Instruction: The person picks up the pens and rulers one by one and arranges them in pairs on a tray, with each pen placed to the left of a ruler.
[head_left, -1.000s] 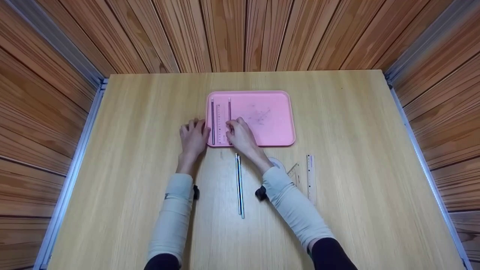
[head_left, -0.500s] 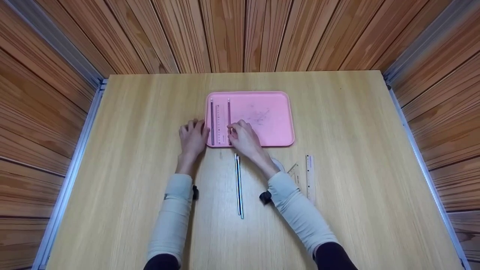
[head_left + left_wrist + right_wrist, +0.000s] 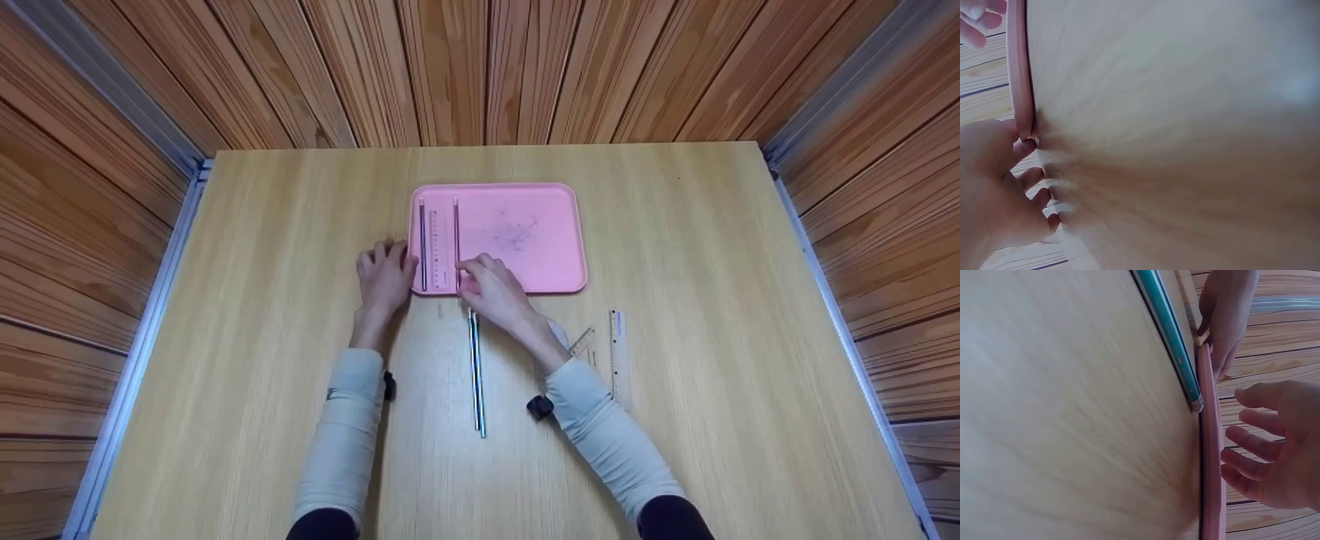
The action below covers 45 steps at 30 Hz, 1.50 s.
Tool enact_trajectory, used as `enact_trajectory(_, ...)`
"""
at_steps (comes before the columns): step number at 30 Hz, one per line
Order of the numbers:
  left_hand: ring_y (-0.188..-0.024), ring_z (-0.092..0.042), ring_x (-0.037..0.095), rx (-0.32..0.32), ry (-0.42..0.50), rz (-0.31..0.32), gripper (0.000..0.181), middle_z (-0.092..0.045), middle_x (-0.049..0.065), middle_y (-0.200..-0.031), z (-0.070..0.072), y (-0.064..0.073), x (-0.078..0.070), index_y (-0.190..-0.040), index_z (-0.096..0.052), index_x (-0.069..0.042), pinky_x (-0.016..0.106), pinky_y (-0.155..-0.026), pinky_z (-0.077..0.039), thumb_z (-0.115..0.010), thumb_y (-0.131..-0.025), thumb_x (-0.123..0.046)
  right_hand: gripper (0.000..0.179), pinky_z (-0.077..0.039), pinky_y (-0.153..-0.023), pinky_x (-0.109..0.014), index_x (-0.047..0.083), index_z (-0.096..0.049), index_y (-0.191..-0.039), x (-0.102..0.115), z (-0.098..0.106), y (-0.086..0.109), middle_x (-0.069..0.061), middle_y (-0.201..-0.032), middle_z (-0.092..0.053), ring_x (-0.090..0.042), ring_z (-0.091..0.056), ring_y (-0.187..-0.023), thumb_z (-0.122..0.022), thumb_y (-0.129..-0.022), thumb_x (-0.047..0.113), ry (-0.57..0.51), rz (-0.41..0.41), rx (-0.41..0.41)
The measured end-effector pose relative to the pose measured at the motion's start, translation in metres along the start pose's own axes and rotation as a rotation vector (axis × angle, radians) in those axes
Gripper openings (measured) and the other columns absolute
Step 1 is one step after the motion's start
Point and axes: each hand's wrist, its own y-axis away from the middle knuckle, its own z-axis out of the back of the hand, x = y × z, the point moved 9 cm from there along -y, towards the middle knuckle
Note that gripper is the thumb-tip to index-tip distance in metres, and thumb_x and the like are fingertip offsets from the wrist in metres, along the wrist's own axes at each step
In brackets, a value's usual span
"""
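A pink tray (image 3: pixel 525 270) lies on the wooden table. Along its left side lie a dark pencil (image 3: pixel 423 247), a clear ruler (image 3: pixel 435 251) and a second dark pencil (image 3: pixel 456 232), all lengthwise. My left hand (image 3: pixel 384 279) grips the tray's left rim, its thumb at the rim and its other fingertips down outside it. Over the near rim, beside the second pencil's lower end, my right hand (image 3: pixel 491 291) hovers; its fingers (image 3: pixel 1258 441) are relaxed and apart, with nothing between them in the right wrist view.
Two shiny blue-green pencils (image 3: pixel 477 375) lie side by side just below the tray. Right of them are a round clear piece (image 3: pixel 557 331), partly behind my right wrist, a set square (image 3: pixel 585 345) and another ruler (image 3: pixel 618 352). Wood-panelled walls (image 3: pixel 450 75) surround the table.
My right hand has slid toward me along the second pencil, from its lower part to the tray's near rim, and its fingers have loosened. My left hand stays at the rim.
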Motion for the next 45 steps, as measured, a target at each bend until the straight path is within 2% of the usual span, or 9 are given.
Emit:
enact_trajectory(7, -0.133, -0.026, 0.036, -0.005, 0.009, 0.000, 0.049, -0.034, 0.014, -0.155, 0.001, 0.000, -0.001, -0.148, -0.047, -0.017, 0.049, -0.112, -0.020, -0.044, -0.104, -0.040, 0.046, -0.046, -0.092, -0.044, 0.010, -0.060, -0.134, -0.001, 0.007, 0.012, -0.012, -0.120, -0.061, -0.030, -0.056, -0.106, -0.070, -0.091, 0.020, 0.032, 0.003, -0.006)
enact_trajectory(13, -0.133, -0.026, 0.035, -0.008, 0.013, 0.003, 0.049, -0.033, 0.013, -0.155, 0.001, 0.001, 0.000, -0.148, -0.046, -0.018, 0.049, -0.111, -0.021, -0.044, -0.105, -0.040, 0.049, -0.044, -0.094, -0.042, 0.011, -0.058, -0.136, -0.010, 0.007, 0.023, -0.010, -0.121, -0.060, -0.028, -0.055, -0.108, -0.070, -0.091, 0.023, 0.041, -0.018, 0.014)
enact_trajectory(21, -0.134, -0.025, 0.033, 0.003, 0.030, 0.016, 0.050, -0.032, 0.011, -0.156, -0.002, 0.003, 0.001, -0.149, -0.046, -0.020, 0.049, -0.111, -0.022, -0.045, -0.104, -0.041, 0.046, -0.044, -0.096, -0.043, 0.010, -0.059, -0.135, -0.017, 0.007, 0.035, -0.009, -0.122, -0.061, -0.029, -0.056, -0.110, -0.070, -0.091, 0.022, 0.067, -0.010, 0.000)
enact_trajectory(31, -0.129, -0.028, 0.036, -0.029, 0.008, -0.029, 0.049, -0.035, 0.015, -0.153, 0.002, 0.003, -0.003, -0.147, -0.048, -0.015, 0.049, -0.110, -0.020, -0.045, -0.105, -0.038, 0.044, -0.042, -0.101, -0.047, 0.011, -0.061, -0.133, -0.020, 0.016, 0.047, -0.011, -0.123, -0.061, -0.032, -0.054, -0.117, -0.071, -0.091, 0.021, 0.080, 0.023, -0.021)
enact_trajectory(41, -0.132, -0.026, 0.034, -0.013, 0.011, 0.004, 0.049, -0.033, 0.012, -0.156, 0.001, 0.001, 0.000, -0.149, -0.046, -0.019, 0.048, -0.111, -0.021, -0.044, -0.105, -0.040, 0.049, -0.040, -0.104, -0.046, 0.011, -0.059, -0.135, -0.031, 0.026, 0.065, -0.010, -0.124, -0.060, -0.030, -0.053, -0.116, -0.073, -0.090, 0.023, 0.084, -0.002, -0.020)
enact_trajectory(45, -0.133, -0.027, 0.035, -0.016, 0.016, -0.005, 0.049, -0.033, 0.012, -0.156, 0.001, 0.003, -0.001, -0.148, -0.046, -0.018, 0.049, -0.112, -0.021, -0.044, -0.105, -0.040, 0.051, -0.040, -0.103, -0.045, 0.011, -0.059, -0.135, -0.037, 0.028, 0.074, -0.011, -0.124, -0.059, -0.031, -0.052, -0.115, -0.075, -0.088, 0.022, 0.083, -0.020, -0.019)
